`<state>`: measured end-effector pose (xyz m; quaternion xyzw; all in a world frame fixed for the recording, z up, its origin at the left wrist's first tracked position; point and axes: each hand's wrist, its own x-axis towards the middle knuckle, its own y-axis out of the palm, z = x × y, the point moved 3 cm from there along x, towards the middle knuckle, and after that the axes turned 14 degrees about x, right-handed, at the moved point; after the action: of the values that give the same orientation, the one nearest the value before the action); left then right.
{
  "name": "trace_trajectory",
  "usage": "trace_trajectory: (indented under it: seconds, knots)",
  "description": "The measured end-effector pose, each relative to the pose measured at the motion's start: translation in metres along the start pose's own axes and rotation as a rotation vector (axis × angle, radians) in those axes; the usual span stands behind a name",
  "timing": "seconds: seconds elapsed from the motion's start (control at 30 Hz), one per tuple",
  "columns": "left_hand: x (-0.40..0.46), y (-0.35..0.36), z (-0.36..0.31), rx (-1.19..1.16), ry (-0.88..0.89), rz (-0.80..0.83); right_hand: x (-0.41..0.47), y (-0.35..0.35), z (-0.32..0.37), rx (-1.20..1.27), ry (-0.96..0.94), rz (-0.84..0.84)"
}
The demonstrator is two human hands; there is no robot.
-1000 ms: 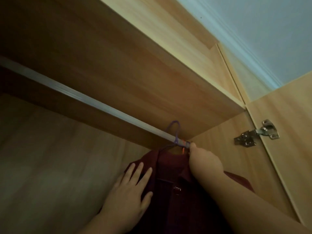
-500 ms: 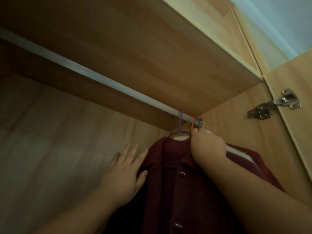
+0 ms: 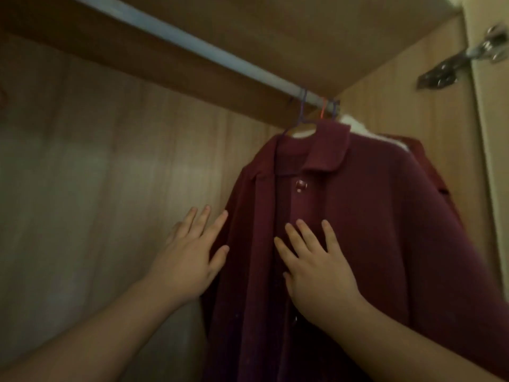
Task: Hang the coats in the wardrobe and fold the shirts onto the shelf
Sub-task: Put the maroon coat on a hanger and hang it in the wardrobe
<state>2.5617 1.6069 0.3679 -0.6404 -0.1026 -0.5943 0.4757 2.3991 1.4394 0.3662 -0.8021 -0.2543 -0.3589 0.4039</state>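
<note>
Inside the wardrobe, going left to right, the bare back panel [image 3: 82, 175] comes first, then the left hand [image 3: 190, 255], its grip spread flat with straight fingers at the left edge of a dark red coat [image 3: 358, 230]. The right hand [image 3: 316, 266] lies flat on the coat's buttoned front, fingers likewise spread, pinching nothing. The coat hangs from a purple hanger [image 3: 303, 117] hooked over the metal rail [image 3: 192, 45] near its right end, close to the side wall.

Judging by this, one coat is hung and the person appears only to be smoothing or settling it. Orange and purple hooks [image 3: 329, 107] just right of the first suggest more hangers there, and a pale garment [image 3: 355, 128] shows behind the collar, but what it is cannot be made out.

Any remaining coats, the shirts and the shelf meant for them are out of view, so how much is left cannot be judged. The coat's lower part is cut off at the bottom edge, the light is dim, and the door hinge [image 3: 468, 59] at the upper right is blurred.
</note>
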Motion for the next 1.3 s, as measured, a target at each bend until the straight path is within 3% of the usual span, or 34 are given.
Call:
trace_trajectory:
  seconds: [0.23, 0.47, 0.73, 1.0, 1.3]
  knots:
    - [-0.136, 0.046, -0.023, -0.047, 0.002, 0.261, -0.111, 0.038, 0.056, 0.147, 0.061, 0.233]
    - [-0.272, 0.029, -0.057, 0.000, -0.075, 0.522, -0.222, 0.048, 0.102, 0.341, 0.173, 0.374]
    - [-0.393, -0.075, -0.118, 0.162, -0.222, 0.684, -0.342, 0.000, 0.137, 0.647, 0.284, 0.513]
    - [-0.525, -0.183, -0.195, 0.179, -0.360, 1.030, -0.488, -0.095, 0.165, 0.928, 0.336, 0.810]
    - [-0.610, -0.311, -0.262, 0.061, -0.422, 1.027, -0.622, -0.213, 0.138, 0.924, 0.441, 0.764]
